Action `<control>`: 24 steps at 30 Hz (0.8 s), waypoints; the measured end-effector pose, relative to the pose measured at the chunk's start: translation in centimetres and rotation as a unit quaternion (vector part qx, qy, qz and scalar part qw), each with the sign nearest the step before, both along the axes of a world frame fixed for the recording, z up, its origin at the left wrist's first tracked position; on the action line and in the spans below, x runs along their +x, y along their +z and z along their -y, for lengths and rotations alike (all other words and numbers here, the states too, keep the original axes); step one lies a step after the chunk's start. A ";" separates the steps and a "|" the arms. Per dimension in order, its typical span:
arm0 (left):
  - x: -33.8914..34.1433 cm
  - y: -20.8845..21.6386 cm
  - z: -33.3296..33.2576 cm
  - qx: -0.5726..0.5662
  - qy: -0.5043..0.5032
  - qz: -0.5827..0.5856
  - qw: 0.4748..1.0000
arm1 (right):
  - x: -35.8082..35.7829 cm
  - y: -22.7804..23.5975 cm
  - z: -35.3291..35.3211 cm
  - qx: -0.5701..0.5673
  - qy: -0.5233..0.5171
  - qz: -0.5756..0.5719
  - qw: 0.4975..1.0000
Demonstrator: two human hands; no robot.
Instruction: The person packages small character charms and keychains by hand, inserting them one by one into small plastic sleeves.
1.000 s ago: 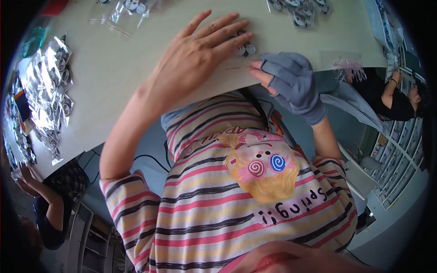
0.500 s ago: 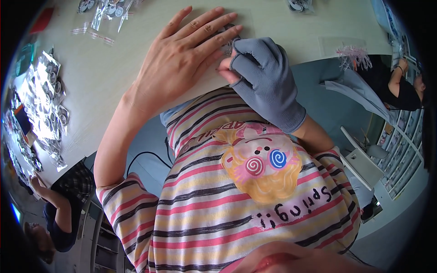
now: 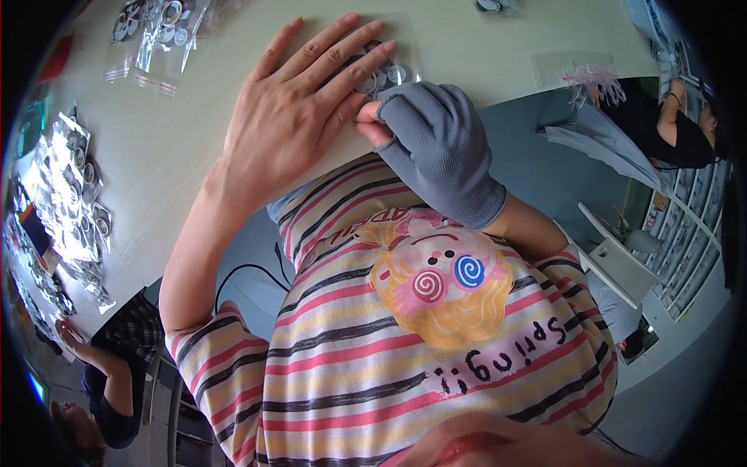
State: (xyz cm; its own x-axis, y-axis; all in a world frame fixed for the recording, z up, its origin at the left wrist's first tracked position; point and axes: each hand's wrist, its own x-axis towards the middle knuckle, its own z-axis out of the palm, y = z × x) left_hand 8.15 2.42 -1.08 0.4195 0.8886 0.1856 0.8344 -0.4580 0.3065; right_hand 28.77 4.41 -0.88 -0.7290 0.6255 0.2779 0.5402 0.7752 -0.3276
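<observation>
One clear bag (image 3: pixel 398 75) partly under left hand (image 3: pixel 289 107), beside right hand (image 3: pixel 436 140).

Clear plastic film, smooth and shiny, forms the bag of discs (image 3: pixel 407 56); the packet pile (image 3: pixel 70 202) is glossy and crinkled. The fingerless glove (image 3: pixel 443 148) is matt ribbed knit, the desk (image 3: pixel 171 128) smooth with a dull sheen.
</observation>
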 end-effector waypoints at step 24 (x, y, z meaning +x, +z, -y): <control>2.7 -0.8 7.0 0.055 0.087 -0.013 0.995 | 14.4 -0.8 -5.9 -0.006 -0.277 -0.218 0.936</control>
